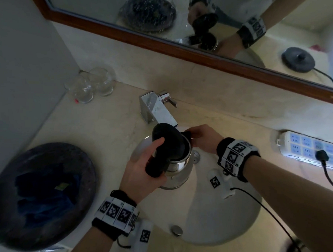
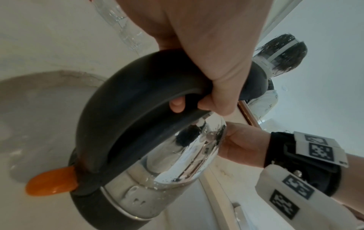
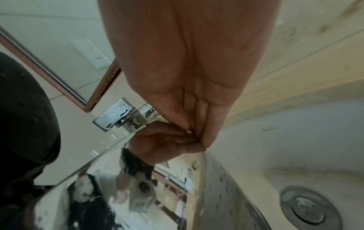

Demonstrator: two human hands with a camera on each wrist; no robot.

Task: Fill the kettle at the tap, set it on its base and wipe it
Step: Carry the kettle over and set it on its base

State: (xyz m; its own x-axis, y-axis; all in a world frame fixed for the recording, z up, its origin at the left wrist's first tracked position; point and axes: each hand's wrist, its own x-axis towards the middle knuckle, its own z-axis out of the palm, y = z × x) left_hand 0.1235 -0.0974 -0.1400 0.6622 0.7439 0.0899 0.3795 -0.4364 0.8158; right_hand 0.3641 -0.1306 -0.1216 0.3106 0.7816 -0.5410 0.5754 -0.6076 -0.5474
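Observation:
A shiny steel kettle (image 1: 177, 172) (image 2: 177, 155) (image 3: 138, 194) hangs over the sink bowl (image 1: 214, 210), just below the chrome tap (image 1: 157, 109). Its black lid (image 1: 168, 137) stands up, open. My left hand (image 1: 142, 165) (image 2: 206, 62) grips the black handle (image 2: 118, 109). An orange switch (image 2: 51, 182) sticks out at the handle's foot. My right hand (image 1: 203, 138) (image 3: 187, 77) rests with straight fingers on the steel wall near the spout. No water stream shows. The kettle's base (image 1: 297, 61) appears only as a mirror reflection.
A dark round tray (image 1: 8, 178) on the left counter holds a blue cloth (image 1: 41, 190). Two glasses (image 1: 90, 85) stand in the back left corner. A white power strip (image 1: 307, 147) with a black plug (image 1: 321, 155) lies to the right. The drain (image 3: 309, 207) is below the kettle.

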